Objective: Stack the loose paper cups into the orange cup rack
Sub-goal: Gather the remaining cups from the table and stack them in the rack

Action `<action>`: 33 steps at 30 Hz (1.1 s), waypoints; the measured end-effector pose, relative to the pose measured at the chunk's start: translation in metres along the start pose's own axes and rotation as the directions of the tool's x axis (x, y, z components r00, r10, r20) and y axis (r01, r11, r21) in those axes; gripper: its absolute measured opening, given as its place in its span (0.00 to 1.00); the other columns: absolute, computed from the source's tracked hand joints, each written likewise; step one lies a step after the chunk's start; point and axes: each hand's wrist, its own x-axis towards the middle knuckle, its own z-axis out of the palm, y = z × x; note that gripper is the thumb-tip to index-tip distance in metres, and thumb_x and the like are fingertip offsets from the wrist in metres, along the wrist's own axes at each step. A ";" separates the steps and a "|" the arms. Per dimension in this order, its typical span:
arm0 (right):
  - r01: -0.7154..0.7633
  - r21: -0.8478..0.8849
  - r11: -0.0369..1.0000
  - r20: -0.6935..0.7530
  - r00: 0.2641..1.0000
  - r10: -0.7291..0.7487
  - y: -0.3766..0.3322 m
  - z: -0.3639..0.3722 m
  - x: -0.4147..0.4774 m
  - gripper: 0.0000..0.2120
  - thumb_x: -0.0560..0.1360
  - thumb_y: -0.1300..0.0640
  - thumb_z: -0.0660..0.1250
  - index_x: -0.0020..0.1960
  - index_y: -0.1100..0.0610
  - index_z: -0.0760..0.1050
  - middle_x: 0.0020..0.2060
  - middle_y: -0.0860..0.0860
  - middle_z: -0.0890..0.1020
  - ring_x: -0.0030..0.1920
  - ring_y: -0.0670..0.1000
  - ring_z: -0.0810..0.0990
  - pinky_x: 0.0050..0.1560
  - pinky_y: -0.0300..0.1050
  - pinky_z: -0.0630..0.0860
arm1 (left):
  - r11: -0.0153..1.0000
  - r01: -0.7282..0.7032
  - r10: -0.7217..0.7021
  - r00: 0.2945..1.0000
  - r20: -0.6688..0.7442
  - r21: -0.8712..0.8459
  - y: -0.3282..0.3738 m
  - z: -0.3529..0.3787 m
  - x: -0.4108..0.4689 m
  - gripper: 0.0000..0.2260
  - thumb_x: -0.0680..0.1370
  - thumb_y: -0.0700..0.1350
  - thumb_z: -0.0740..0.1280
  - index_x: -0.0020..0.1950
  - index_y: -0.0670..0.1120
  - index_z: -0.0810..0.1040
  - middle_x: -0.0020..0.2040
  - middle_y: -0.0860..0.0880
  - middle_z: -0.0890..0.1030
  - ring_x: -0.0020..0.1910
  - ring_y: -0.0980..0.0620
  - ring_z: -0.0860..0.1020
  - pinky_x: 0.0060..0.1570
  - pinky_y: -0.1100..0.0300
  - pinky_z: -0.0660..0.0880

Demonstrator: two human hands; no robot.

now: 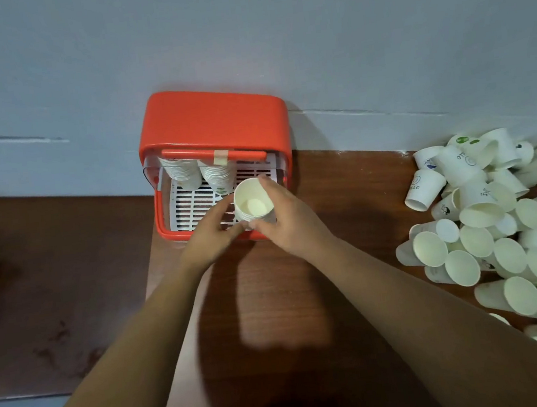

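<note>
A paper cup (253, 201) is gripped by the right hand (282, 215) and pinched below by the left hand (212, 233), over the orange cup rack (210, 119).

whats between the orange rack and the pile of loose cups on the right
Only bare brown tabletop; the head view shows nothing between rack and pile.

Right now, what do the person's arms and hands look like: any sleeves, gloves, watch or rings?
The left hand and right hand are bare, with no gloves. The left forearm and right forearm are bare down to the frame's lower edge: no sleeves, watch or bracelet show. No ring shows, though some fingers are hidden.
</note>
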 end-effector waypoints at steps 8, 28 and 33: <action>-0.213 0.301 0.929 -0.107 0.961 0.255 0.020 0.032 0.006 0.31 0.71 0.54 0.75 0.71 0.53 0.68 0.64 0.49 0.77 0.63 0.47 0.75 0.64 0.50 0.76 | 0.998 0.046 -0.046 0.999 -0.004 -0.047 -0.008 0.002 0.009 0.25 0.78 0.47 0.72 0.73 0.54 0.70 0.62 0.52 0.80 0.57 0.56 0.80 0.55 0.61 0.77; -0.301 0.450 0.841 -0.191 0.887 0.420 0.042 0.062 0.058 0.20 0.79 0.51 0.61 0.69 0.57 0.71 0.61 0.52 0.81 0.63 0.48 0.79 0.64 0.53 0.75 | 0.985 0.016 -0.073 0.942 -0.327 -0.175 0.008 0.039 0.058 0.18 0.80 0.44 0.67 0.71 0.50 0.73 0.63 0.55 0.80 0.60 0.60 0.79 0.62 0.57 0.76; -0.319 0.419 0.850 -0.153 0.898 0.413 0.040 0.065 0.071 0.29 0.77 0.46 0.56 0.75 0.54 0.63 0.69 0.55 0.75 0.68 0.55 0.74 0.68 0.54 0.71 | 0.982 0.003 -0.055 0.961 -0.272 -0.187 0.003 0.042 0.060 0.22 0.79 0.42 0.63 0.73 0.52 0.69 0.65 0.55 0.79 0.62 0.61 0.78 0.63 0.55 0.76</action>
